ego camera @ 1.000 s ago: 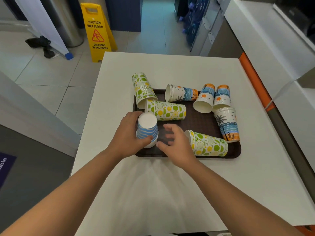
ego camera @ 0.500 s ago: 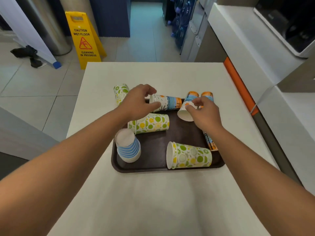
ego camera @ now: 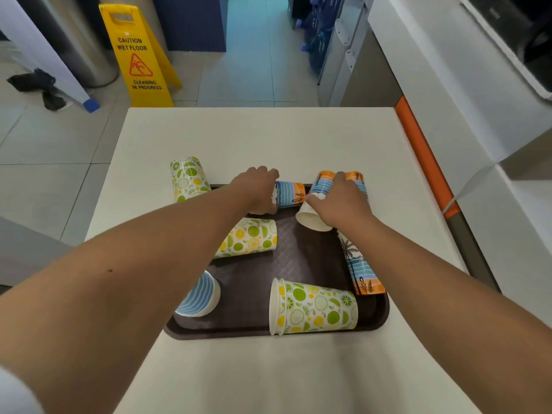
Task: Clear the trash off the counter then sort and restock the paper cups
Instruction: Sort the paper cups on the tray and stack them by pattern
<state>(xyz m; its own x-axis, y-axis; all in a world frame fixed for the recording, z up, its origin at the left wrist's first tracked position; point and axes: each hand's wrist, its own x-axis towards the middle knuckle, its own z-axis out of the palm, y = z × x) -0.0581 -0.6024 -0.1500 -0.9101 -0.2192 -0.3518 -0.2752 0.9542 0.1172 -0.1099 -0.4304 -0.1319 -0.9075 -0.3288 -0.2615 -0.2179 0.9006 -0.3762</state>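
A dark brown tray [ego camera: 301,264] lies on the white counter [ego camera: 268,138] with several paper cups on it. My left hand [ego camera: 260,186] is closed around a beach-print cup [ego camera: 291,195] lying on its side at the tray's far edge. My right hand [ego camera: 340,201] grips a second beach-print cup [ego camera: 313,218], which leans mouth-down beside another like it [ego camera: 357,177]. A blue-striped cup [ego camera: 200,297] stands upside down at the near left. Citrus-print cups lie in the tray's middle [ego camera: 251,237], at the near right [ego camera: 313,307] and leaning at the far left [ego camera: 188,177]. One more beach cup [ego camera: 360,267] lies along the right edge.
A yellow wet-floor sign [ego camera: 139,55] stands on the tiled floor beyond the counter's far left corner. An orange strip [ego camera: 424,153] edges the counter's right side, next to a higher white counter [ego camera: 448,70]. Water bottles [ego camera: 316,34] sit on the floor behind.
My left hand let go of the blue-striped cup and reached to the far edge. Both hands have now closed on beach-print cups there. The view has shifted forward.
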